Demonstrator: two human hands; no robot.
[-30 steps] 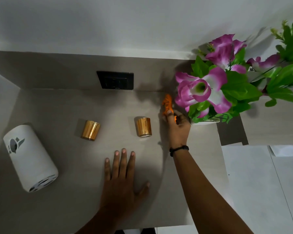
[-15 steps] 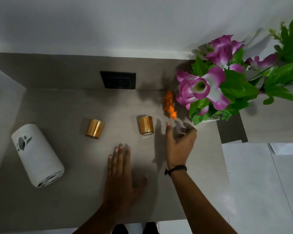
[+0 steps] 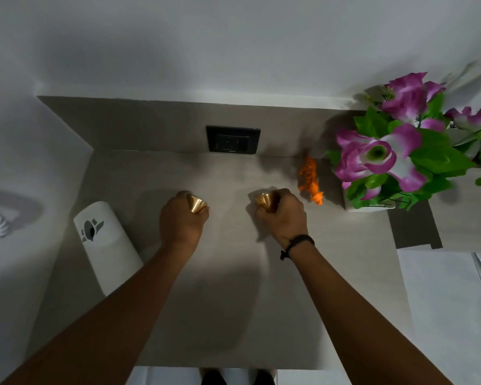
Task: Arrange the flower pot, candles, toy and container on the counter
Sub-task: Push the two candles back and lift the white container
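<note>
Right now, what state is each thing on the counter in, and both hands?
Left hand: closed around the left candle.
Right hand: closed around the right candle.
Left candle: gripped, gold side showing.
Right candle: gripped, mostly hidden.
Toy: free, beside the flower pot.
Flower pot: upright, untouched, far right.
Container: untouched, at the left edge.

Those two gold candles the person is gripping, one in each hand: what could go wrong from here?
1. The right hand holds its candle close to the orange toy tiger; a sideways move might knock the toy over.
2. The flower pot stands just beyond the tiger, its blooms overhanging, so a lift could brush them.
3. The left hand and its candle could bump the white container if slid leftward.
</note>
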